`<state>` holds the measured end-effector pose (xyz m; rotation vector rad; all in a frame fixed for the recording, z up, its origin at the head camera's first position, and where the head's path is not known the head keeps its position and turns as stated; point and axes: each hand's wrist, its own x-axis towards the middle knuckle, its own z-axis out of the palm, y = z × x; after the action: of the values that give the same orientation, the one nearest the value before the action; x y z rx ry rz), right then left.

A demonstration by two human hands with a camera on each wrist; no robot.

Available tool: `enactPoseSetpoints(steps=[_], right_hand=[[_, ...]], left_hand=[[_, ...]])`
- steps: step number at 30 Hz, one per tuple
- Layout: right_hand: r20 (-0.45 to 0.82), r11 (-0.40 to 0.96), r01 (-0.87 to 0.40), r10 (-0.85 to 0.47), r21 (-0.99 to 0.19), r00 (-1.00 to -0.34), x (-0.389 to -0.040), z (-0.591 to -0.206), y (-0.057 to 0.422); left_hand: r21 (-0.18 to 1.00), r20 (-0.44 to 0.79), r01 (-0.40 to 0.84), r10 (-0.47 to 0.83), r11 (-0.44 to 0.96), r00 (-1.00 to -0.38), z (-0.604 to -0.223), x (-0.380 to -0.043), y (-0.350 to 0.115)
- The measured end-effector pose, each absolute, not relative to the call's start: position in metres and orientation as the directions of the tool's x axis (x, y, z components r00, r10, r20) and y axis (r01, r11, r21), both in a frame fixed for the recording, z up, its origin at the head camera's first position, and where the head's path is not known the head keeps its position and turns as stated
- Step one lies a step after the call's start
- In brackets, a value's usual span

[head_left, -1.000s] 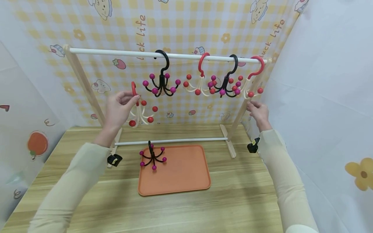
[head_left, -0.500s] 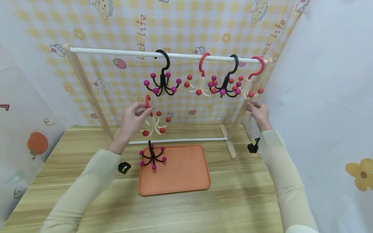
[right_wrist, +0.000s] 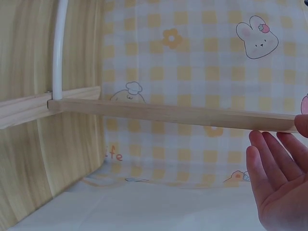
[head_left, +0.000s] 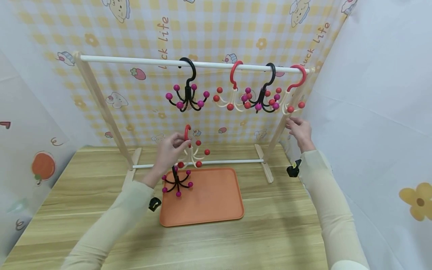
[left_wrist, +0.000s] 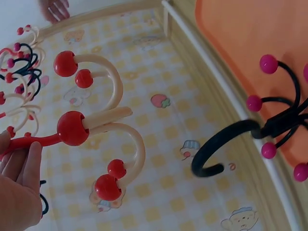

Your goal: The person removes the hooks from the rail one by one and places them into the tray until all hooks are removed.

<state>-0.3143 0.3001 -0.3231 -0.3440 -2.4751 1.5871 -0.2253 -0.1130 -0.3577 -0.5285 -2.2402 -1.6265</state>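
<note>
My left hand (head_left: 170,150) pinches the red hook of a cream claw hanger (left_wrist: 114,115) with red balls, held in the air above the back left of the orange tray (head_left: 210,200). A black claw hanger (head_left: 177,181) with magenta balls rests at that tray's back left corner, its hook pointing up. My right hand (head_left: 300,131) grips the rack's right wooden post (right_wrist: 192,114) between thumb and fingers, below the rail. From the white top rail (head_left: 135,60) hang a black hanger (head_left: 188,93) at the middle and several red and black ones toward the right.
The rack's white lower bar (head_left: 216,162) runs just behind the tray, and its left wooden post (head_left: 102,108) stands at the back left. A checkered cloth (head_left: 209,41) hangs behind. Wooden tabletop (head_left: 263,232) surrounds the tray. White cloth (head_left: 378,112) walls both sides.
My left hand has carried the red-hooked hanger right and down, from near the rack's left post to above the tray's back edge. The right hand stays on the post.
</note>
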Motion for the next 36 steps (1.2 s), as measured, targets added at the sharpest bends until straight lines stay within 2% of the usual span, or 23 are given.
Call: enactPoseSetpoints(steps=[5, 20, 33, 36], right_hand=[[0.027, 0.403, 0.094, 0.283, -0.910, -0.959, -0.314, -0.323, 0.300], [0.023, 0.422, 0.099, 0.274, -0.901, -0.962, -0.312, -0.322, 0.301], [0.037, 0.422, 0.083, 0.269, -0.903, -0.962, -0.311, -0.321, 0.300], [0.035, 0.424, 0.085, 0.267, -0.902, -0.963, -0.311, -0.320, 0.300]], left_hand=[[0.865, 0.415, 0.434, 0.130, 0.250, -0.901, -0.371, -0.220, -0.102], [0.949, 0.188, 0.210, 0.112, 0.237, -0.976, -0.414, -0.210, -0.079], [0.956, 0.180, 0.193, 0.079, 0.219, -0.981, -0.451, -0.209, -0.074], [0.959, 0.167, 0.179, 0.073, 0.220, -0.983, -0.450, -0.204, -0.071]])
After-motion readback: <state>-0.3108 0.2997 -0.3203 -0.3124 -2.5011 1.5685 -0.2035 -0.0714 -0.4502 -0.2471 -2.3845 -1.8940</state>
